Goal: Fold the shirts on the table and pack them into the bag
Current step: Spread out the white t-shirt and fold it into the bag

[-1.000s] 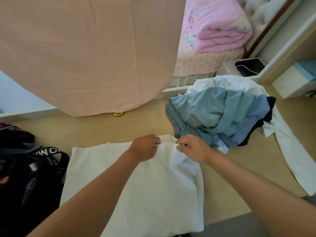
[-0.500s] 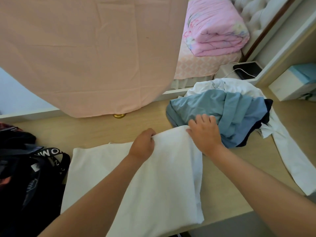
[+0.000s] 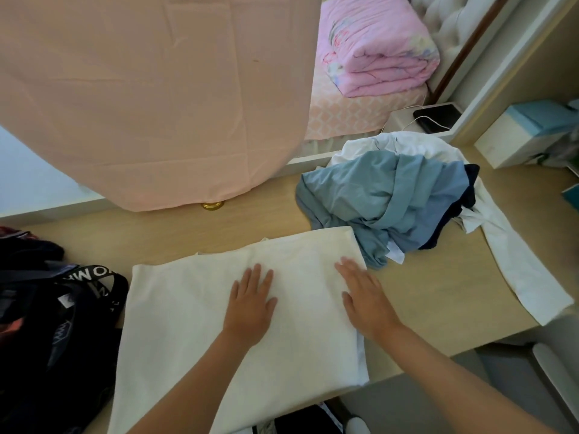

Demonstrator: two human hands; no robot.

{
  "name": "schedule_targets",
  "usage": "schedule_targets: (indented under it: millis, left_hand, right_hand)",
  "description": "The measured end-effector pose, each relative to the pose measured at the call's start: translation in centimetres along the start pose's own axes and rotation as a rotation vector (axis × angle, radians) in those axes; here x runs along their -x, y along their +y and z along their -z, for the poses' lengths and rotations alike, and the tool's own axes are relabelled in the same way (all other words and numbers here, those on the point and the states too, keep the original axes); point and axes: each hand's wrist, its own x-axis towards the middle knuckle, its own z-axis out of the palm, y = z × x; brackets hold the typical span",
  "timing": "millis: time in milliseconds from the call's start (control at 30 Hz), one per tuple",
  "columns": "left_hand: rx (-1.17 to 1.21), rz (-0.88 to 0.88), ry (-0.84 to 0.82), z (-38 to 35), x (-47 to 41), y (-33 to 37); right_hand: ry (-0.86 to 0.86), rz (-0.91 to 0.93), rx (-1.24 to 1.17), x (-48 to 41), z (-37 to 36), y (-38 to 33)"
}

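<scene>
Table point(image 3: 423, 292): pale wood, bare right of the shirt.
White shirt point(image 3: 188, 324): folded flat, reaching the front edge.
Left hand point(image 3: 250, 305): flat, fingers straight, pressing its middle.
Right hand point(image 3: 366, 302): same (along the right edge).
Bag point(image 3: 47, 324): black, against its left edge.

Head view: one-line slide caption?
Left hand and right hand press flat on white shirt; black bag left, unfolded pile right.

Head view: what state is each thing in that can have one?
white shirt, partly folded, flat on the table.
left hand, open, flat on the white shirt.
right hand, open, flat on its right edge.
blue shirt, unfolded, crumpled in a heap.
white long-sleeved shirt, unfolded, under the heap, sleeve trailing.
black bag, whether open cannot be told.
</scene>
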Motion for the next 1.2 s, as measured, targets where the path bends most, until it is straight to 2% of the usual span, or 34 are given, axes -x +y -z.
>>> schedule_targets:
  millis: [67, 100, 200, 367, 467, 567, 633, 700, 767, 867, 967, 1033, 1100, 1200]
  left_hand:
    - [0.045, -0.049, 0.071, 0.2, 1.5, 0.4]
    - [0.053, -0.066, 0.095, 0.2, 2.3, 0.8]
    - [0.066, -0.122, 0.144, -0.7, 4.8, 2.3]
    - [0.123, -0.234, 0.188, -2.6, 9.0, 5.4]
    - [0.095, -0.261, 0.138, -3.8, 10.8, 6.0]
    - [0.024, -0.189, 0.024, -5.1, 11.7, 6.3]
    - [-0.035, -0.141, -0.016, -5.8, 12.1, 6.6]
    - [-0.087, -0.126, -0.029, -6.3, 12.4, 6.9]
    - [-0.133, -0.152, -0.044, -6.6, 12.8, 6.8]
    - [-0.192, -0.181, -0.037, -7.4, 12.8, 6.2]
    - [-0.178, -0.164, -0.075, -6.6, 12.3, 7.2]
    - [-0.167, -0.155, -0.113, -5.6, 12.0, 8.0]
    - [-0.165, -0.173, -0.074, -4.7, 11.5, 8.4]
    - [-0.124, -0.267, -0.046, -3.6, 10.1, 9.1]
  right_hand:
    - [0.238, -0.127, 0.045, 2.0, 0.0, -0.1]
    - [0.273, -0.216, 0.095, 3.1, 0.0, -0.2]
    - [0.084, -0.471, 0.098, 6.0, -0.7, -1.4]
    - [-0.155, -0.555, -0.116, 8.5, -1.3, -3.5]
    - [-0.147, -0.595, -0.221, 10.5, -0.7, -4.3]
    - [-0.197, -0.619, -0.304, 11.9, -1.1, -4.5]
    - [-0.144, -0.623, -0.408, 12.4, -1.2, -4.3]
    - [0.015, -0.665, -0.346, 12.6, -0.7, -3.5]
    - [0.141, -0.729, -0.156, 13.1, -0.4, -2.4]
    - [0.14, -0.848, -0.017, 13.9, -1.0, -1.1]
    - [0.1, -0.932, -0.028, 14.0, -1.5, -1.3]
    - [0.133, -0.925, -0.095, 13.6, -1.5, -1.7]
    - [0.16, -0.807, -0.141, 12.8, -1.5, -1.8]
    - [0.049, -0.695, -0.186, 11.2, -0.6, -1.4]
